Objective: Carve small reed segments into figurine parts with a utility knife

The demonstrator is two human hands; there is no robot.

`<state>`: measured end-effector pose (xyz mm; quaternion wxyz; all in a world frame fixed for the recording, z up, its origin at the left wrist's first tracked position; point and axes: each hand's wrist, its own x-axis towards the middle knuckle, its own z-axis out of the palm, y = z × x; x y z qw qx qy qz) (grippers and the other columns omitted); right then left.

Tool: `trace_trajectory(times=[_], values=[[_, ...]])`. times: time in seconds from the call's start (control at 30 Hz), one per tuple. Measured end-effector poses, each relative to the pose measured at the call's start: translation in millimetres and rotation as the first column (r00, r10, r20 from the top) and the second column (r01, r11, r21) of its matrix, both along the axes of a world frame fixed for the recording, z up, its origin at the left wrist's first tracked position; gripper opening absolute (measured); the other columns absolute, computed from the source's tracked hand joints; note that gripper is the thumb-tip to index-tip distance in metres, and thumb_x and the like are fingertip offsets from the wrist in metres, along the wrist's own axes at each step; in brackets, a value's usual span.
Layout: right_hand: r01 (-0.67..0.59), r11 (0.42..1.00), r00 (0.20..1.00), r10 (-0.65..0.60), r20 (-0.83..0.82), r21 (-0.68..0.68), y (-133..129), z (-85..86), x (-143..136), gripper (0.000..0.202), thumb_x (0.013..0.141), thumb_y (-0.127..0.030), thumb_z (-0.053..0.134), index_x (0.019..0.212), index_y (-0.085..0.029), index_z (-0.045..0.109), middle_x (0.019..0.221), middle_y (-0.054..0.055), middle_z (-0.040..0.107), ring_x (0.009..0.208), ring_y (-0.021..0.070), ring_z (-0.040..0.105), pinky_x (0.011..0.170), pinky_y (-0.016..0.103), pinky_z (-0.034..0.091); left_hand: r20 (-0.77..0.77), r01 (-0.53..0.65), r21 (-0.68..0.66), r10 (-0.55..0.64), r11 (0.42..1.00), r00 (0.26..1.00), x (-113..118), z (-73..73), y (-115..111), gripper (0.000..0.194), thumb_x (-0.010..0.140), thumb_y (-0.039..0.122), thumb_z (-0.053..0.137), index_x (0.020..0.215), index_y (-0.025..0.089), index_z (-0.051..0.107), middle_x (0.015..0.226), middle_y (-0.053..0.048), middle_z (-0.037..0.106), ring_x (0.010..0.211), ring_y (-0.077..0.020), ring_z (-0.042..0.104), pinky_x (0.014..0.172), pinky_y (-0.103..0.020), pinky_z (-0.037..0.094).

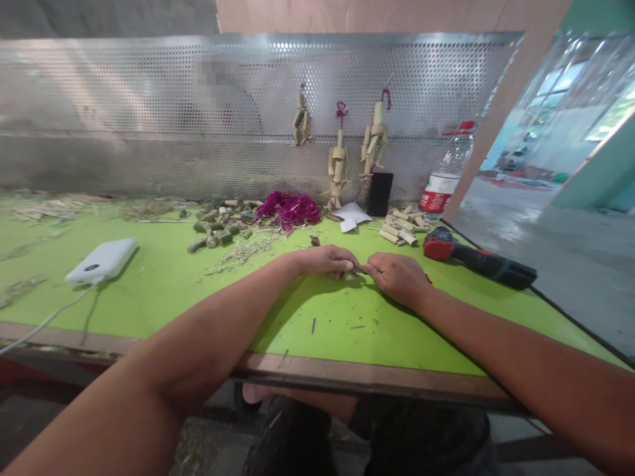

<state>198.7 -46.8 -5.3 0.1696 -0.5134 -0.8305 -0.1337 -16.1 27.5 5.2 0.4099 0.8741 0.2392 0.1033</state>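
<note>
My left hand [340, 260] is closed above the green tabletop, its thumb and fingers pinched on something small that they mostly cover. Right beside it, my right hand [399, 276] is closed in a fist. A thin, dark-edged piece [362, 268] shows in the narrow gap between the two hands; its kind is not clear. A small yellow and black end [428, 278] peeks out by the heel of my right hand, and whether it belongs to something in the fist cannot be made out. Dark slivers [313, 325] and crumbs lie below the hands.
Behind the hands are cut stem pieces [213, 233], purple string [289, 210], shavings [243, 251] and pale tubes [401, 228]. A cordless drill [479, 261] and bottle [441, 188] stand right, a white power bank [102, 260] left. Stick figures [338, 162] hang on the perforated metal panel [149, 119].
</note>
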Motion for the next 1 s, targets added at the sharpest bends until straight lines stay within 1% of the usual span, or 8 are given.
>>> trace_trajectory(times=[0.1, 0.3, 0.5, 0.6, 0.67, 0.8, 0.87, 1.0], values=[[-0.038, 0.999, 0.999, 0.038, 0.008, -0.017, -0.2, -0.3, -0.5, 0.043, 0.097, -0.044, 0.031, 0.077, -0.019, 0.06, 0.075, 0.004, 0.064, 0.069, 0.0161, 0.052, 0.059, 0.029, 0.022, -0.019, 0.0, 0.038, 0.0, 0.999, 1.0, 1.1, 1.6, -1.4, 0.039, 0.09, 0.044, 0.047, 0.111, 0.014, 0.06, 0.078, -0.002, 0.059, 0.067, -0.0106, 0.053, 0.066, -0.025, 0.043], [-0.007, 1.0, 1.0, 0.007, 0.013, 0.015, 0.4, -0.1, -2.1, 0.044, 0.097, -0.045, 0.031, 0.075, -0.019, 0.059, 0.074, 0.004, 0.063, 0.068, 0.0159, 0.052, 0.059, 0.029, 0.022, -0.036, 0.003, 0.062, 0.0, 0.998, 0.999, 2.2, 5.4, -5.5, 0.037, 0.091, 0.043, 0.046, 0.107, 0.014, 0.061, 0.075, -0.001, 0.057, 0.066, -0.0105, 0.052, 0.065, -0.024, 0.042], [-0.106, 0.991, 0.993, 0.11, 0.048, -0.079, -0.4, 0.0, -3.6, 0.046, 0.097, -0.048, 0.031, 0.079, -0.019, 0.063, 0.078, 0.003, 0.066, 0.069, 0.0153, 0.055, 0.059, 0.028, 0.024, -0.005, 0.028, 0.011, -0.028, 1.0, 1.0, -0.6, 1.7, -2.0, 0.038, 0.09, 0.046, 0.047, 0.106, 0.015, 0.061, 0.076, -0.001, 0.057, 0.067, -0.011, 0.052, 0.066, -0.026, 0.043], [-0.169, 0.979, 0.98, 0.179, 0.086, -0.116, -2.1, -0.4, -3.4, 0.047, 0.096, -0.05, 0.034, 0.076, -0.019, 0.063, 0.076, 0.003, 0.067, 0.068, 0.015, 0.054, 0.058, 0.028, 0.023, 0.024, 0.015, -0.022, -0.015, 1.0, 1.0, -0.6, -1.5, 1.7, 0.038, 0.09, 0.045, 0.047, 0.107, 0.014, 0.061, 0.079, -0.002, 0.058, 0.068, -0.0108, 0.053, 0.067, -0.026, 0.044], [-0.146, 0.985, 0.986, 0.152, 0.065, -0.089, -2.5, -0.3, -2.3, 0.047, 0.096, -0.049, 0.033, 0.074, -0.019, 0.062, 0.075, 0.004, 0.066, 0.067, 0.015, 0.054, 0.058, 0.028, 0.023, 0.029, 0.004, -0.032, -0.003, 0.999, 1.0, -0.4, -2.9, 3.4, 0.038, 0.09, 0.045, 0.048, 0.108, 0.014, 0.06, 0.079, -0.003, 0.059, 0.068, -0.0107, 0.054, 0.067, -0.026, 0.045], [0.001, 1.0, 1.0, -0.001, -0.002, 0.005, -0.9, -0.1, 0.2, 0.045, 0.097, -0.045, 0.031, 0.075, -0.019, 0.06, 0.075, 0.005, 0.064, 0.069, 0.0164, 0.053, 0.059, 0.029, 0.022, 0.031, -0.004, -0.032, 0.005, 0.999, 0.999, -0.1, -3.2, 3.1, 0.04, 0.088, 0.045, 0.051, 0.111, 0.013, 0.06, 0.08, -0.003, 0.06, 0.068, -0.0109, 0.054, 0.067, -0.026, 0.045], [0.007, 1.0, 1.0, -0.007, 0.003, 0.006, -0.1, -0.2, 0.4, 0.043, 0.097, -0.046, 0.032, 0.076, -0.019, 0.059, 0.075, 0.004, 0.064, 0.069, 0.0166, 0.053, 0.059, 0.029, 0.023, 0.031, -0.008, -0.023, 0.009, 1.0, 0.999, 0.3, -2.5, 2.1, 0.041, 0.088, 0.045, 0.051, 0.111, 0.013, 0.06, 0.078, -0.003, 0.06, 0.067, -0.011, 0.054, 0.066, -0.026, 0.044], [-0.029, 1.0, 1.0, 0.029, 0.012, 0.001, -0.3, -0.6, -1.0, 0.043, 0.097, -0.045, 0.03, 0.078, -0.02, 0.059, 0.076, 0.004, 0.064, 0.069, 0.0164, 0.053, 0.06, 0.028, 0.023, 0.007, -0.013, 0.04, 0.013, 0.999, 1.0, 1.4, -1.1, 0.5, 0.041, 0.09, 0.046, 0.048, 0.11, 0.013, 0.062, 0.072, -0.002, 0.058, 0.064, -0.011, 0.053, 0.064, -0.026, 0.043]])
